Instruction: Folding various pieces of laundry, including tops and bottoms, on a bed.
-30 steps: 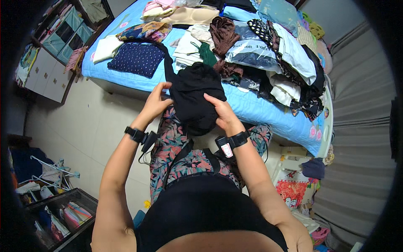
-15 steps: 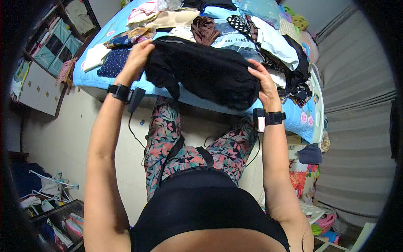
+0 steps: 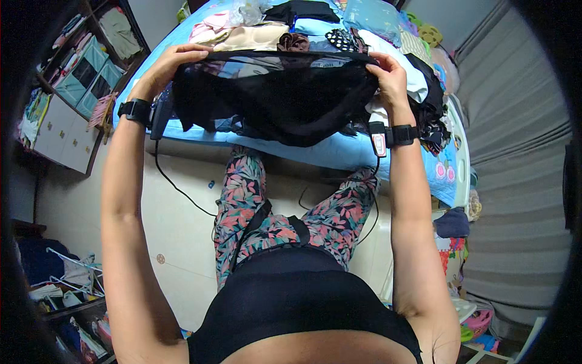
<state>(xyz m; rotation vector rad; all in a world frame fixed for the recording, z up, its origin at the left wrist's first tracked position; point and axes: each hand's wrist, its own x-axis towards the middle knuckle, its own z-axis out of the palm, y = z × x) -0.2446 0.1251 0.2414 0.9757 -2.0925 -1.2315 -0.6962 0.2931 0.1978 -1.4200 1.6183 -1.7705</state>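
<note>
A black garment (image 3: 273, 106) of thin fabric is stretched out between my two hands above the near edge of the bed. Its upper band is sheer, and clothes show through it; the lower part hangs in darker, doubled folds. What kind of garment it is, I cannot tell. My left hand (image 3: 173, 65) pinches the upper left corner, fingers closed over the edge. At the upper right corner, my right hand (image 3: 390, 77) grips the cloth between thumb and fingers. Just beyond lie a brown bunched cloth (image 3: 293, 42), a beige padded garment (image 3: 253, 37) and a black polka-dot cloth (image 3: 341, 40).
The bed (image 3: 447, 193) has a blue quilt and carries several clothes, including a black folded pile (image 3: 302, 11). A shelf cabinet (image 3: 63, 130) stands at left, hangers (image 3: 73, 273) at lower left. A grey curtain (image 3: 509, 200) hangs at right. Cables run from both wrist straps.
My hands have moved farther apart, the left one outward and up, the right one up. The black garment, bunched before, is now spread wide with its sheer upper edge pulled straight.
</note>
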